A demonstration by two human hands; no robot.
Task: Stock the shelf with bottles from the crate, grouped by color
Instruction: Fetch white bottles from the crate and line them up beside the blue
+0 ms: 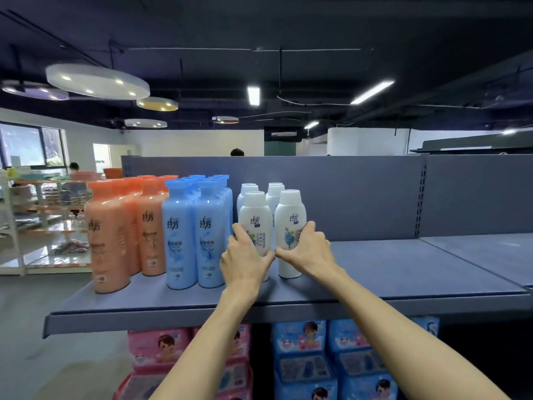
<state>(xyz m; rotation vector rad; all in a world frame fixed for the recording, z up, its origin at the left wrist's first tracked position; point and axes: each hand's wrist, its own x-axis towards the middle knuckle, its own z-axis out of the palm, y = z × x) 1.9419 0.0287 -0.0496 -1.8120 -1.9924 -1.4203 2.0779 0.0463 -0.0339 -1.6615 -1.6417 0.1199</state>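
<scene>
Two white bottles stand upright side by side at the front of the shelf (403,272), just right of the blue bottles (196,232). The left hand (245,261) wraps around the left white bottle (255,217). The right hand (305,249) wraps around the right white bottle (290,215). Bare shelf lies toward 3 o'clock; more white bottles stand behind at 12.

Two bare forearms, no sleeves in view. Left hand (245,259) and right hand (307,249) bare too: no gloves, rings, watch or bands visible. Slim wrists, short plain nails where visible.
</scene>
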